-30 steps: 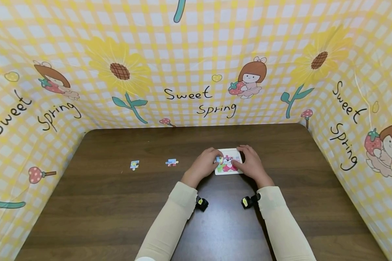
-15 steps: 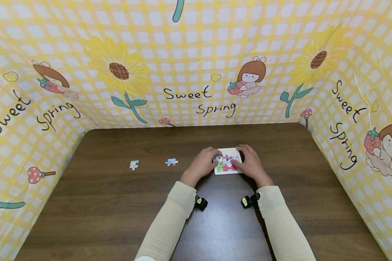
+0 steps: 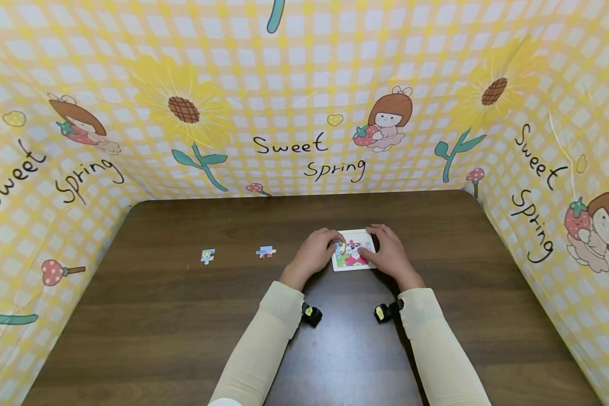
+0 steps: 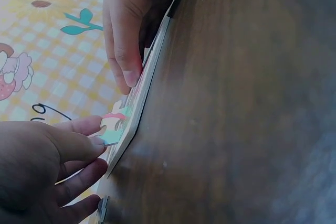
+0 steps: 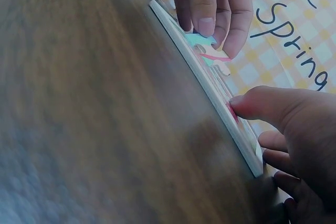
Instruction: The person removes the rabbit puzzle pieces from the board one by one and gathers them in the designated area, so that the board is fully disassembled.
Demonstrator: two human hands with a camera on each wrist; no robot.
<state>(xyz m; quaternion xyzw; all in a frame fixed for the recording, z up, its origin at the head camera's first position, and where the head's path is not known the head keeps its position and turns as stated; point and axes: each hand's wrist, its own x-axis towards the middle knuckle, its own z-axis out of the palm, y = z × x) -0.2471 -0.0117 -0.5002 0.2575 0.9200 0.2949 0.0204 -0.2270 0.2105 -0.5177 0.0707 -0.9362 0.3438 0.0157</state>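
Note:
A small jigsaw puzzle in a white tray (image 3: 352, 267), with a pink cartoon animal on it, lies on the table between the hands. My left hand (image 3: 312, 255) is at the tray's left side. Its thumb and fingers pinch a jigsaw piece (image 4: 111, 129), which is tilted over the tray in the left wrist view. My right hand (image 3: 392, 257) holds the tray's right side, its thumb (image 5: 249, 104) resting on the picture and its fingers along the edge. Fingers cover part of the puzzle's left and right sides.
Two loose jigsaw pieces lie to the left on the dark wooden table (image 3: 182, 327): one piece (image 3: 266, 251) nearer the left hand, another piece (image 3: 208, 256) farther left. A yellow checked cloth (image 3: 294, 101) stands around the table's back and sides.
The left fingers and the pinched piece shift very slightly at the tray's left side. The right hand, tray and loose pieces stay in place.

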